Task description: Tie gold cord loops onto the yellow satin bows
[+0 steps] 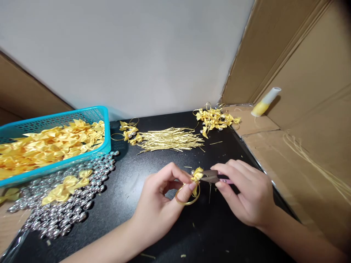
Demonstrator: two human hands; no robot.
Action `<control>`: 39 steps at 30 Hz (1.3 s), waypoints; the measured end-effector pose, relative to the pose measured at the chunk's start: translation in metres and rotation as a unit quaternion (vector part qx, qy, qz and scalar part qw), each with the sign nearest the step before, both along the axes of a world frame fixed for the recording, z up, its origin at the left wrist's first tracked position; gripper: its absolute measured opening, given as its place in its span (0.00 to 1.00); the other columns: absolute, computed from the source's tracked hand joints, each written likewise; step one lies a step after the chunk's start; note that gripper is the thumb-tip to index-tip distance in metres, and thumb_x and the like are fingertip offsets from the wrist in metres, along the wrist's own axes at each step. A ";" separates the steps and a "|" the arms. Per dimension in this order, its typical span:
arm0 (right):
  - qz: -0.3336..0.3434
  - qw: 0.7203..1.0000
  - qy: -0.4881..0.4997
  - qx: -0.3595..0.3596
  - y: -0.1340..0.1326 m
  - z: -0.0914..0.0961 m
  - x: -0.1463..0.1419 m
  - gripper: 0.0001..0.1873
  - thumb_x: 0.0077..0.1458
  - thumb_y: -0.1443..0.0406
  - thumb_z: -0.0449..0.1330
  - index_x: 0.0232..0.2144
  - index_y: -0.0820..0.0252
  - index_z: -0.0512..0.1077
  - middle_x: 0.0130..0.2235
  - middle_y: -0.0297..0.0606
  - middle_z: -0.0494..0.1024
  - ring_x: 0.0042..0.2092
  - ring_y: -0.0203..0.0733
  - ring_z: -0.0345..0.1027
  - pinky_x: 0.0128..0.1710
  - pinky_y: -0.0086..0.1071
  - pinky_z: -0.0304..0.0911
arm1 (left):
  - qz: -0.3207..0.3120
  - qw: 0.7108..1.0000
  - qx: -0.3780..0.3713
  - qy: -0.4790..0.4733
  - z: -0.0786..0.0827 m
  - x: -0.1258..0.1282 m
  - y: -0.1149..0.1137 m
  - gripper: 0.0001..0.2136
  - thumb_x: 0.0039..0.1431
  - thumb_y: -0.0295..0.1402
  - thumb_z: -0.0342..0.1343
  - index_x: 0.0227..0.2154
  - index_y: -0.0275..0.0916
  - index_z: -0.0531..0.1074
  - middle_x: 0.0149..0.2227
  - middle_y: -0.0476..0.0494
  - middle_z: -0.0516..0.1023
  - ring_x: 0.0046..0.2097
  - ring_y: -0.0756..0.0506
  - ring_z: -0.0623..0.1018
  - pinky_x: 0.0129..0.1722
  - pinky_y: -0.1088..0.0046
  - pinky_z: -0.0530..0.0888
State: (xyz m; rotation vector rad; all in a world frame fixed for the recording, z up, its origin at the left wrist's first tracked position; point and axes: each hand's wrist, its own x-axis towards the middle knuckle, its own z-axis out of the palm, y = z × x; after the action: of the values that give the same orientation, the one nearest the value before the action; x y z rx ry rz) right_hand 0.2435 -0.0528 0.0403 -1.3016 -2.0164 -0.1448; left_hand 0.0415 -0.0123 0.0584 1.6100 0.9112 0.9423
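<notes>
My left hand (164, 199) pinches a yellow ribbon bow (197, 173) between thumb and fingertips. A gold ring (187, 203) hangs with the bow, looped below the thumb, and a small silver bead (192, 172) shows beside it. In my right hand (248, 191) is a pair of small scissors (210, 175) with dark blades and pink handles. The blade tips meet the right side of the bow; whether they touch it I cannot tell. A thin strand hangs under the blades.
A turquoise basket (107, 137) of yellow bows stands left, with silver beads (79, 204) spread before it. Gold twist ties (172, 139) lie at the back between finished bow pieces (216, 118) and a smaller group (130, 131). Cardboard (309, 106) and a yellow-white tube (265, 102) are right.
</notes>
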 end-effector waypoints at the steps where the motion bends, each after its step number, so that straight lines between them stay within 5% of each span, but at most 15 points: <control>1: 0.001 1.000 0.002 -0.004 0.000 0.000 0.001 0.09 0.63 0.64 0.51 0.39 0.62 0.70 0.29 0.38 0.74 0.28 0.39 0.62 0.28 0.33 0.54 | 0.000 1.000 0.002 0.001 0.000 0.000 0.000 0.06 0.55 0.25 0.61 0.26 0.39 0.71 0.28 0.48 0.80 0.28 0.51 0.78 0.28 0.80 0.76; 11: 0.029 0.999 0.016 -0.031 -0.001 -0.004 -0.002 0.11 0.64 0.64 0.51 0.38 0.62 0.71 0.28 0.37 0.73 0.29 0.39 0.63 0.29 0.32 0.55 | -0.020 0.998 0.062 0.025 -0.001 -0.002 0.000 0.05 0.56 0.24 0.60 0.28 0.39 0.71 0.29 0.48 0.80 0.30 0.50 0.79 0.30 0.80 0.77; 18: 0.034 0.998 0.047 0.009 0.002 -0.005 0.002 0.08 0.62 0.67 0.52 0.36 0.63 0.71 0.26 0.36 0.71 0.27 0.38 0.60 0.28 0.32 0.54 | -0.016 0.999 0.049 0.013 -0.002 -0.002 0.000 0.05 0.56 0.25 0.59 0.28 0.38 0.70 0.29 0.49 0.80 0.29 0.52 0.78 0.30 0.81 0.77; 39: 0.010 0.996 0.080 -0.034 -0.006 -0.015 -0.015 0.06 0.62 0.66 0.53 0.40 0.62 0.70 0.30 0.38 0.73 0.29 0.39 0.64 0.28 0.30 0.58 | 0.026 0.998 0.036 -0.048 -0.008 0.004 -0.009 0.07 0.56 0.21 0.59 0.29 0.40 0.71 0.29 0.54 0.79 0.31 0.56 0.77 0.34 0.87 0.75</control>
State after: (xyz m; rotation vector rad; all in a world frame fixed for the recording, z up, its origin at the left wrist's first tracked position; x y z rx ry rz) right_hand 0.2283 -0.0584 0.0257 -1.2905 -1.9114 0.0370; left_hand 0.0454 -0.0209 0.0505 1.5935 0.8660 1.0900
